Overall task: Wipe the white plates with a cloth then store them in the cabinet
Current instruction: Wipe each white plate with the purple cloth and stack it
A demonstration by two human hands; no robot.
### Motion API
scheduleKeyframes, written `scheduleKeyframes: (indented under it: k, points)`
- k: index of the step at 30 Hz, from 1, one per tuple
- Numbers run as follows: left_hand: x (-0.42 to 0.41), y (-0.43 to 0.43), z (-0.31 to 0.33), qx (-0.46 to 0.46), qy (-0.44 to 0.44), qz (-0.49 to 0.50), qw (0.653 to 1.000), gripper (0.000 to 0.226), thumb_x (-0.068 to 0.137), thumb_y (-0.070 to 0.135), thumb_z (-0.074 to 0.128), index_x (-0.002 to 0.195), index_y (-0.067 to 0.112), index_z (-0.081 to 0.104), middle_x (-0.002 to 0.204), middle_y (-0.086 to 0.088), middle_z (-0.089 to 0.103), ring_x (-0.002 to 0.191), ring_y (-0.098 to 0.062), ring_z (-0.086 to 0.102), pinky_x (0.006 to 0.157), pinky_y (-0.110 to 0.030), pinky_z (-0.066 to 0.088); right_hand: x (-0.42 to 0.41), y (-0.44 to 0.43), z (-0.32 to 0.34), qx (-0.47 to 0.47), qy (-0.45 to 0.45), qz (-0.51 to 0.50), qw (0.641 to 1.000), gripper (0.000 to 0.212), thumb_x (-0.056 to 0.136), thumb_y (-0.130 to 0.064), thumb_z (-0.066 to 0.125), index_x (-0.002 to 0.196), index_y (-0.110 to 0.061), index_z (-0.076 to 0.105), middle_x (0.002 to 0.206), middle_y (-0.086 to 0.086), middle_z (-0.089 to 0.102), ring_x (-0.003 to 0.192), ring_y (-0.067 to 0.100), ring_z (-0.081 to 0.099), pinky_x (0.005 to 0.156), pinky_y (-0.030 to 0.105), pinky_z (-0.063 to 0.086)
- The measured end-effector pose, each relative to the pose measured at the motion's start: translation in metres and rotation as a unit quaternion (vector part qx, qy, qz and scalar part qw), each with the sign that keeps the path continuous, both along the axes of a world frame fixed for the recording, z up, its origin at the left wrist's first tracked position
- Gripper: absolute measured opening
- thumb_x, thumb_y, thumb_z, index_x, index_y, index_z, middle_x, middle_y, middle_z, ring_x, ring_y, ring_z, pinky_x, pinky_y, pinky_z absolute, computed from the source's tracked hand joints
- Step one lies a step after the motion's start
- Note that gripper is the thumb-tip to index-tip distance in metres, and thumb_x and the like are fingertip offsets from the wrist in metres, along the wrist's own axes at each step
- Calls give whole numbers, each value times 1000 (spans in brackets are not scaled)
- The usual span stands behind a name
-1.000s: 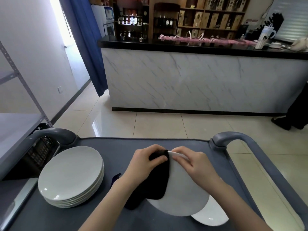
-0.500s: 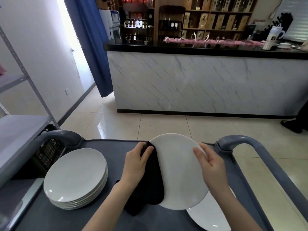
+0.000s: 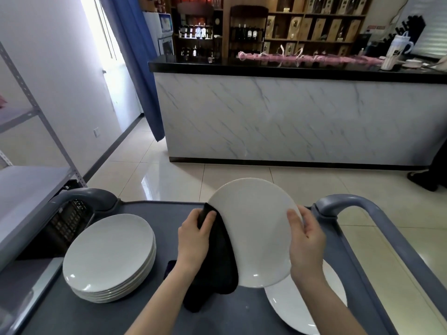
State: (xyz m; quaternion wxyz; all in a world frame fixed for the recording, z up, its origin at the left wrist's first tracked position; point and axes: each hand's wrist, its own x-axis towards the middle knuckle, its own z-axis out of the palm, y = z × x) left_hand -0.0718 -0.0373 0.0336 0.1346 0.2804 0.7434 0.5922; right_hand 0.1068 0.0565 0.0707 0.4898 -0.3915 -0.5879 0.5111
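A white plate (image 3: pixel 254 228) is held tilted up above the grey cart (image 3: pixel 150 209), its face turned toward me. My left hand (image 3: pixel 194 235) grips a black cloth (image 3: pixel 217 264) against the plate's left rim, and the cloth hangs down below it. My right hand (image 3: pixel 306 240) holds the plate's right rim, thumb on the face. A stack of several white plates (image 3: pixel 108 255) sits on the cart's left side. Another white plate (image 3: pixel 302 303) lies flat at the cart's right, partly hidden by my right arm.
The cart has raised grey handles at left (image 3: pixel 89 197) and right (image 3: pixel 350 204). A metal shelving unit (image 3: pixel 29 189) stands to the left. Beyond the tiled floor is a marble-fronted bar counter (image 3: pixel 290 117) with bottle shelves behind. A person's dark shoe (image 3: pixel 423 182) shows at far right.
The plate was tipped up from lying low with its back showing to standing tilted with its face toward me. My right hand shifted to its right rim; the cloth slid to the left rim.
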Motion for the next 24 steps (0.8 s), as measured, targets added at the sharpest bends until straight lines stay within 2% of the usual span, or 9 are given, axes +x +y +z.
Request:
scheduleKeyframes:
  k: [3, 5, 6, 10, 12, 14, 18, 21, 24]
  points:
    - [-3, -1, -1, 20, -14, 14, 1000, 23, 95, 26, 62, 73, 19, 58, 65, 14, 61, 61, 1, 50, 58, -12, 39, 5, 3, -2, 48, -70, 38, 996, 20, 101, -35, 52, 94, -54, 58, 90, -24, 68, 78, -4, 63, 62, 20, 47]
    - [-7, -4, 3, 40, 6, 0, 999, 18, 95, 23, 63, 77, 22, 61, 69, 15, 64, 64, 1, 53, 61, -11, 40, 12, 13, 2, 78, -132, 93, 984, 7, 94, -47, 56, 99, -52, 55, 90, -23, 67, 77, -1, 64, 62, 25, 48]
    - [-9, -6, 6, 45, 26, -18, 998, 16, 94, 23, 64, 78, 25, 63, 71, 15, 65, 67, 1, 56, 63, -10, 40, 15, 19, 5, 98, -163, 119, 975, 13, 89, -51, 57, 102, -51, 54, 89, -23, 68, 77, 0, 65, 62, 28, 50]
    - [-6, -5, 16, -5, 147, -128, 981, 19, 90, 26, 69, 76, 34, 59, 72, 19, 65, 69, 1, 59, 63, -10, 39, 7, 33, 21, 187, -293, 247, 905, 21, 90, -46, 66, 108, -48, 56, 78, -23, 68, 71, 2, 63, 63, 17, 47]
    - [-5, -2, 17, -21, 171, -169, 970, 12, 89, 28, 70, 82, 33, 62, 74, 18, 66, 69, -3, 60, 64, -16, 44, -3, 32, 19, 210, -338, 287, 871, 15, 92, -49, 62, 105, -42, 60, 77, -9, 68, 71, 11, 63, 67, 25, 47]
    - [-6, -2, 15, -23, 162, -180, 970, 10, 88, 28, 70, 84, 33, 62, 74, 17, 66, 69, -4, 60, 66, -19, 45, -8, 29, 14, 203, -312, 284, 884, 13, 96, -44, 57, 97, -33, 64, 75, 3, 67, 74, 23, 62, 70, 32, 46]
    - [-6, -2, 12, -19, 125, -129, 984, 15, 89, 29, 69, 76, 28, 60, 68, 11, 62, 64, -4, 54, 62, -17, 39, -8, 19, 3, 162, -216, 220, 937, 16, 98, -32, 58, 89, -28, 70, 73, -14, 68, 70, 4, 61, 66, 20, 44]
    - [-10, -6, 9, -1, 85, -37, 996, 12, 89, 31, 67, 78, 27, 63, 71, 15, 65, 69, -2, 58, 62, -12, 40, -8, 8, -6, 108, -120, 137, 977, 18, 99, -31, 56, 94, -28, 73, 84, -12, 72, 80, 5, 65, 72, 20, 48]
    - [-11, -14, -1, 6, 15, 17, 1000, 21, 92, 31, 65, 73, 22, 61, 67, 11, 63, 62, -3, 52, 59, -14, 38, -10, -2, -11, 34, -46, 62, 996, 20, 99, -32, 54, 91, -30, 72, 85, -12, 72, 78, 1, 64, 71, 22, 50]
